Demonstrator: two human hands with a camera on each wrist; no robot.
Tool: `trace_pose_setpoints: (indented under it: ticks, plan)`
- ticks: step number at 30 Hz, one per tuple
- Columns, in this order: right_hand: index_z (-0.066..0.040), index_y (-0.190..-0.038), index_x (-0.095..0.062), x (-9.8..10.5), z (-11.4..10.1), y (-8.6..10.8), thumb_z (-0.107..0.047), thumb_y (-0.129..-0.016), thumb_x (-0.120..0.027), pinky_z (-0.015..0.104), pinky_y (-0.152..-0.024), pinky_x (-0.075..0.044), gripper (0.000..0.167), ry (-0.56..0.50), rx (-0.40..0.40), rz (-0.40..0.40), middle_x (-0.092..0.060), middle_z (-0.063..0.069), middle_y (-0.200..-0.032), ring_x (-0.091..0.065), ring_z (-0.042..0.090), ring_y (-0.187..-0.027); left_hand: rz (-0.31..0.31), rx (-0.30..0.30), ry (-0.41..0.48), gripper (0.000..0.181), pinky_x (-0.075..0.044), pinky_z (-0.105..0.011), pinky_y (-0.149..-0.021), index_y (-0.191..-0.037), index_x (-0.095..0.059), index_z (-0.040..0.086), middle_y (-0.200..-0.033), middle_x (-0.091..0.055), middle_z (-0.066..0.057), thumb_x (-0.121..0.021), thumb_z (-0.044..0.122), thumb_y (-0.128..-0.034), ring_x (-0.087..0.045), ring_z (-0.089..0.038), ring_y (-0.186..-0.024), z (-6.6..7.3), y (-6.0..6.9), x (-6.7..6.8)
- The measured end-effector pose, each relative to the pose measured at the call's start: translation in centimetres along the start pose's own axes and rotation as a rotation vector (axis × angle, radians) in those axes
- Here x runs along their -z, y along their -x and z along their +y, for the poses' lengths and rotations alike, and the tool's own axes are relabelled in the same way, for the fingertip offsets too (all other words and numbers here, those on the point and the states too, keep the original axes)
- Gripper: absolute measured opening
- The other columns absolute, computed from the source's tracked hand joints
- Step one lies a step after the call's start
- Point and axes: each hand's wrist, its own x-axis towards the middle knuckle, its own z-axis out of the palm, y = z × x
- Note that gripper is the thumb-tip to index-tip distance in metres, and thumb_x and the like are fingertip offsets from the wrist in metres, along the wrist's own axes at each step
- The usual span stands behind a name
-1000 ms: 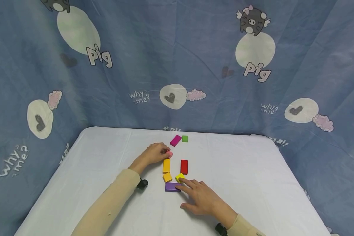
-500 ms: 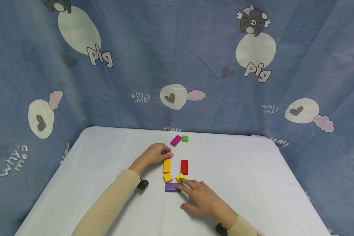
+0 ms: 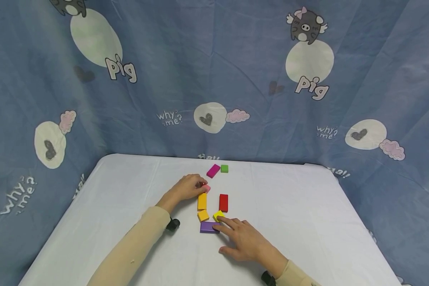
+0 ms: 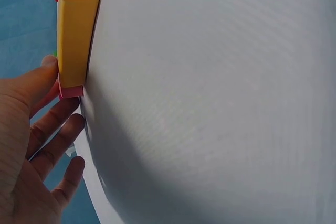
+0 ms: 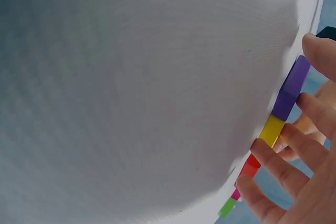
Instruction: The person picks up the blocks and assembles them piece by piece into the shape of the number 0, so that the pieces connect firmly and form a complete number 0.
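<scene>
My left hand pinches a small pink block between thumb and fingertips, at the far end of a long orange block. In the left wrist view the pink block shows just past the orange block. My right hand lies spread, one fingertip on a purple block and another at a small yellow block. Its thumb stays apart from them. A small orange block sits between the long orange and purple blocks. To the right stands a red block.
Farther back on the white table lie a tilted magenta block and a small green block, side by side. A blue printed cloth hangs behind the table.
</scene>
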Motion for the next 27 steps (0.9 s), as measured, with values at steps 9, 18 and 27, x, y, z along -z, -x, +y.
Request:
trace_pose_setpoints:
  ticks: [9,18,27]
  plan:
    - [-0.03,-0.149,-0.039,0.1,-0.1,0.0,-0.056,-0.093,-0.056,0.049,-0.095,-0.046,0.065,-0.013,-0.004,-0.01,-0.034,0.0,-0.155,-0.046,0.022,-0.13,0.014,-0.011,-0.011,0.035,-0.048,-0.035,-0.088,-0.119,-0.07,0.011,-0.102,-0.066,-0.001,-0.069,0.034,-0.0917,-0.057,-0.017,-0.09,-0.2,0.1,-0.2]
    - [-0.03,-0.149,-0.039,-0.1,-0.1,0.0,-0.057,-0.093,-0.056,0.048,-0.095,-0.046,0.065,0.0,-0.002,-0.002,-0.035,0.001,-0.155,-0.047,0.023,-0.13,0.045,-0.001,0.029,0.036,-0.05,-0.037,-0.09,-0.127,-0.066,0.013,-0.108,-0.065,-0.002,-0.063,0.031,-0.0965,-0.059,-0.018,-0.096,-0.7,1.1,-0.2]
    - [-0.031,-0.15,-0.037,-0.1,0.0,0.1,-0.056,-0.093,-0.056,0.05,-0.095,-0.046,0.065,0.0,0.001,0.016,-0.036,0.001,-0.154,-0.047,0.023,-0.129,0.026,-0.108,-0.096,0.041,-0.038,-0.051,-0.105,-0.132,-0.063,0.016,-0.131,-0.059,-0.005,-0.059,0.037,-0.0977,-0.054,-0.024,-0.122,0.2,4.1,0.6]
